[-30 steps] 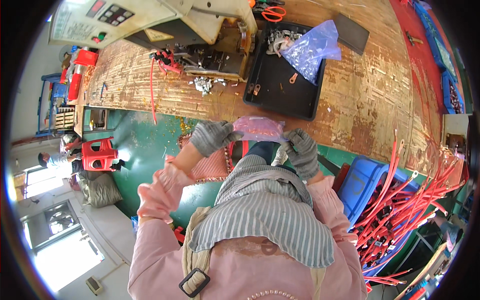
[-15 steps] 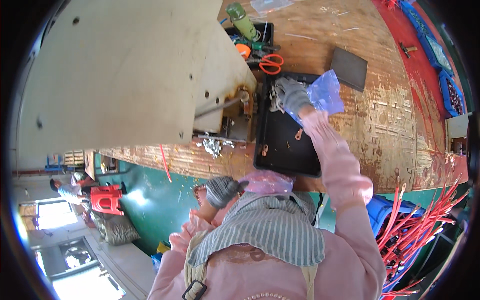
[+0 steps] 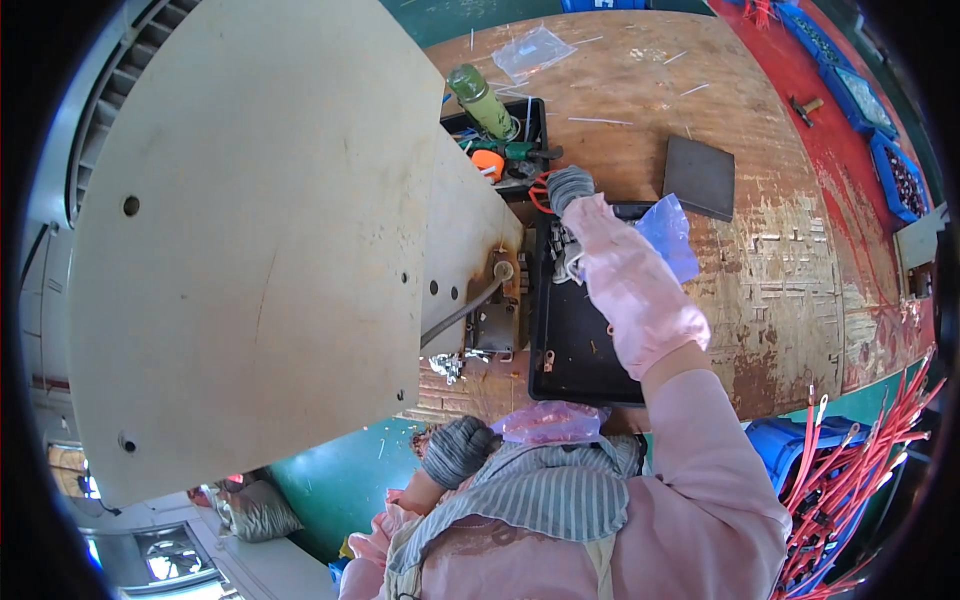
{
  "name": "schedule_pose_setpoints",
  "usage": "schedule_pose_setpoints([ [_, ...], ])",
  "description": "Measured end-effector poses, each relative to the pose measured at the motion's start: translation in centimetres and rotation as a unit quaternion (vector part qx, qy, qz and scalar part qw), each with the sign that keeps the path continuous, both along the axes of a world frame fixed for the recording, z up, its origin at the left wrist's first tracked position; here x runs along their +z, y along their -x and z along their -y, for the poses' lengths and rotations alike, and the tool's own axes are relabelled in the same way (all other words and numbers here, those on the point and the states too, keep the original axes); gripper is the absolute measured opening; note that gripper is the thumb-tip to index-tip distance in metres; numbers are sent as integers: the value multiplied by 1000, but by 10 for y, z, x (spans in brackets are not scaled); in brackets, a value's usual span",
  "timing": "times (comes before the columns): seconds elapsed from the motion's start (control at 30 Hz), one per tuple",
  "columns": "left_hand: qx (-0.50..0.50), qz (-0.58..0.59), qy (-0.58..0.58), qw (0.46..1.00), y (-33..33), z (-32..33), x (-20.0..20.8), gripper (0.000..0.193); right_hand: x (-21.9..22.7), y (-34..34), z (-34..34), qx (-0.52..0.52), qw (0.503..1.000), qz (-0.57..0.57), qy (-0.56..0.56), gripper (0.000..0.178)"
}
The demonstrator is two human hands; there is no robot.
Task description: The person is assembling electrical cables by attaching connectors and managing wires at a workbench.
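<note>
My right hand (image 3: 571, 187), in a grey knit glove, is closed at the red-handled scissors (image 3: 540, 193), by the corner of a black tool tray. Its fingertips are partly hidden by the glove's back. Low in front of my apron, my gloved left hand (image 3: 458, 452) is closed at the end of a pinkish clear plastic bag (image 3: 552, 423). Under my right forearm lies a black tray (image 3: 570, 345) holding small metal parts (image 3: 562, 240) and a copper terminal lug (image 3: 549, 361). A bluish plastic bag (image 3: 668, 238) rests over its right rim.
A large pale machine housing (image 3: 260, 220) fills the left. The tool tray (image 3: 538, 125) holds a green bottle (image 3: 482, 102) and an orange tool. A dark flat plate (image 3: 698, 178) lies on the worn wooden table (image 3: 770, 290). Red cables (image 3: 850, 480) stick up from a blue bin at right.
My right hand has left the metal parts in the black tray and moved up to the scissors. My left hand stays by the pinkish bag. The whole view has shifted.
</note>
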State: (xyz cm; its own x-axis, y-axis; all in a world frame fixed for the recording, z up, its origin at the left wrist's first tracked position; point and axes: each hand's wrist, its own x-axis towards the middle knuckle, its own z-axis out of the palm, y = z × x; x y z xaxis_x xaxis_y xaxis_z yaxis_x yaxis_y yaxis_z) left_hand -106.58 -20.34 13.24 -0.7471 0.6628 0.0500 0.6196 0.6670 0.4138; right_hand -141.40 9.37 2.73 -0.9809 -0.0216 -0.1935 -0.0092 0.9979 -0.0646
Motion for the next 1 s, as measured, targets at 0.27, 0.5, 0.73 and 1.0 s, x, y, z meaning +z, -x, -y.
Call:
schedule_pose_setpoints([
  [0.27,-60,-32,27,997,1,-35,2,25,28,-131,-74,98,921,-128,355,31],
  [0.5,38,61,-85,994,-2,-59,15,21,58,-337,-130,-55,868,-78,488,35],
  [0.73,-58,148,-71,985,14,-131,-14,22,2,-442,-126,-66,819,-9,571,39],
  [1.0,-39,177,-24,983,9,-139,8,21,26,-451,-85,5,931,-107,348,34],
])
